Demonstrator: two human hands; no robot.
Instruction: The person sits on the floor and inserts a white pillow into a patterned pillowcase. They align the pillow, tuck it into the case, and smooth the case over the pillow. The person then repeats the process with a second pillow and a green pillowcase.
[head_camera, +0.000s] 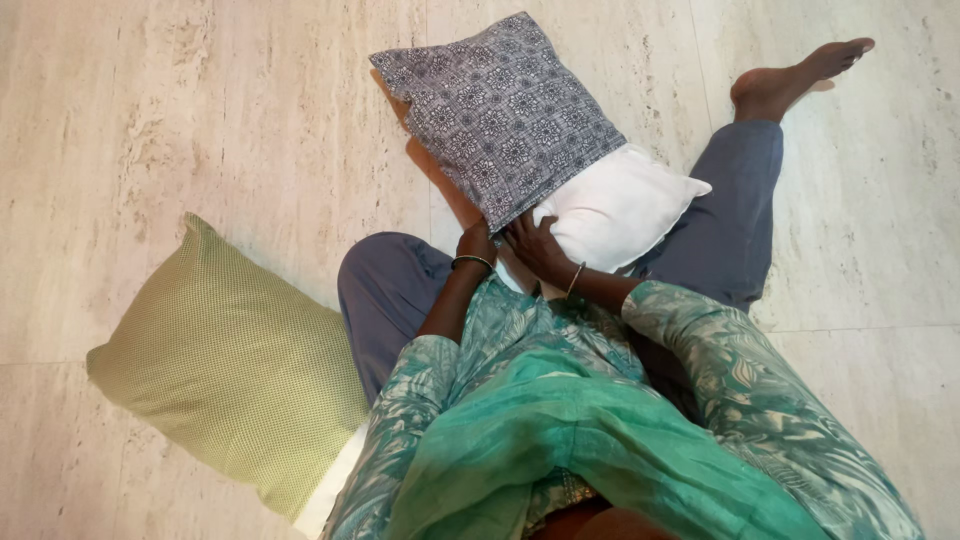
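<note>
Head view looks down on a white pillow (625, 205) lying half inside a grey patterned cover (500, 105), and the whole bundle stretches away from the hands, up and to the left, with its long axis slanting from the lap toward the far floor. The cover's open mouth sits right at the grip, so the covered end is the far end and the bare white end bulges out just to the right of the hands. The left hand (476, 243) is closed around the near edge of the cover, fingers curled into the cloth, though how tightly cannot be told. The right hand (540, 248) lies spread and flat against the white pillow just beside that edge, pressing on it rather than pinching. Both hands are touching the bundle, side by side. Well apart, behind and to the left of the left hand, a green pillow (230, 365) rests on the pale stone floor (150, 120).
</note>
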